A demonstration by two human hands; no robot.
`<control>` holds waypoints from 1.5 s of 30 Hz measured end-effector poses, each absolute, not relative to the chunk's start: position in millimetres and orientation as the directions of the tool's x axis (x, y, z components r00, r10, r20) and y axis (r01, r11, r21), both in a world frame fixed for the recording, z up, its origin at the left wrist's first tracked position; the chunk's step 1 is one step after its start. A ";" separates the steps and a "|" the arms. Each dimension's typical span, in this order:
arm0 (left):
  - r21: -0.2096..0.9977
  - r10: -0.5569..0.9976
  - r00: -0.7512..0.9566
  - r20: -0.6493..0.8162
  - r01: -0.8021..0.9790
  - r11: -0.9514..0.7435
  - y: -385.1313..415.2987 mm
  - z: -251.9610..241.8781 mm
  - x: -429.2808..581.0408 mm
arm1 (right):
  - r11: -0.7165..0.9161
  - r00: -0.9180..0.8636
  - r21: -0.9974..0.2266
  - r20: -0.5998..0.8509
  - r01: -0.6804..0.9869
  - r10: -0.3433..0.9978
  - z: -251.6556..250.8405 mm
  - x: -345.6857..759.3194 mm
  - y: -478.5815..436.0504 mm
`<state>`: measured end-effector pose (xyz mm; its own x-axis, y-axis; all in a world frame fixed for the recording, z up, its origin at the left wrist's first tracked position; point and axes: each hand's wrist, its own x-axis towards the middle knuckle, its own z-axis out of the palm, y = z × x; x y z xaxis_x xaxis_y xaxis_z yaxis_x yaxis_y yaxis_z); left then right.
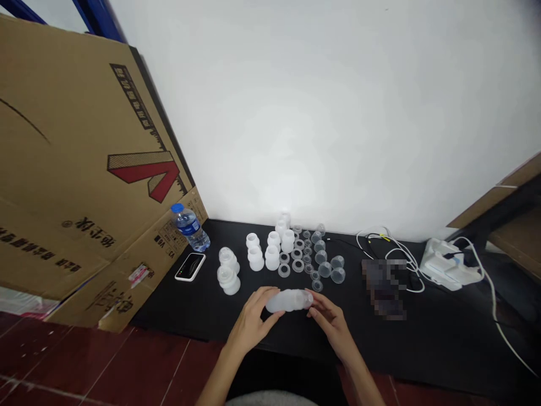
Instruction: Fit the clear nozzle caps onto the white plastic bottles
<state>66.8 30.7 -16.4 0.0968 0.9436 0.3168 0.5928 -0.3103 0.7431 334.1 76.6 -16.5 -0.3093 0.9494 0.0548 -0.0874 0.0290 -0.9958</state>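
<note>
A small translucent white plastic bottle (pixel 281 301) with a clear domed cap lies sideways between my hands, just above the front of the black table. My left hand (pixel 252 320) grips its base end, thumb below and fingers above. At the capped end, my right hand (pixel 332 322) has its fingers and thumb closed around the clear dome. Behind them stand several open white bottles (pixel 273 258), several flat translucent rings (pixel 298 265) and several clear domed caps (pixel 337 275). Left of these, a small group of white bottles (pixel 228 279) stands together, with clear caps on top.
A water bottle (pixel 191 228) and a phone (pixel 190 267) are at the table's left, beside a large cardboard box (pixel 84 169). On the right lie a white power strip (pixel 450 264), tangled cables (pixel 397 254) and a pixelated dark item (pixel 384 287). A white wall (pixel 296 113) borders the back.
</note>
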 end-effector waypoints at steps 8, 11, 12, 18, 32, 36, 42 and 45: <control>0.718 0.947 0.042 0.319 0.641 -0.270 33.3 -20.4 69.0 | 0.014 -0.316 -0.997 0.037 -0.074 0.948 -16.0 332.1 78.3; 0.699 0.946 0.005 0.325 0.672 -0.244 33.7 -24.2 71.3 | 0.025 -0.312 -0.998 0.042 -0.058 0.949 -13.9 331.5 77.8; 0.690 0.943 -0.006 0.333 0.683 -0.239 34.0 -25.1 72.1 | 0.029 -0.301 -0.998 0.042 -0.046 0.953 -14.5 330.8 77.5; 0.686 0.901 -0.187 0.392 0.712 -0.150 36.4 -29.7 72.9 | 0.175 -0.002 -0.970 0.177 0.167 0.984 -34.3 326.1 77.0; 0.856 0.834 -0.469 0.291 0.517 -0.007 41.0 -43.0 69.3 | 0.353 0.046 -0.699 0.482 0.621 0.875 -55.5 324.2 81.4; 0.773 0.748 -0.442 0.495 0.617 -0.146 37.7 -38.1 75.0 | 0.382 -0.007 -0.653 0.499 0.655 0.866 -64.2 321.8 84.3; 0.622 0.795 -0.257 0.549 0.761 -0.184 29.7 -30.3 76.4 | 0.411 -0.063 -0.614 0.507 0.674 0.860 -64.9 322.5 86.2; 0.605 0.832 -0.215 0.511 0.778 -0.171 31.4 -26.0 74.7 | 0.434 -0.090 -0.603 0.515 0.670 0.853 -61.9 323.6 85.1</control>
<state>74.7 31.4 -26.0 -0.2145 0.8322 0.5113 0.7778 -0.1711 0.6047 323.6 85.1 -61.9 -0.0896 0.8526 0.5148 0.6696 0.4342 -0.6026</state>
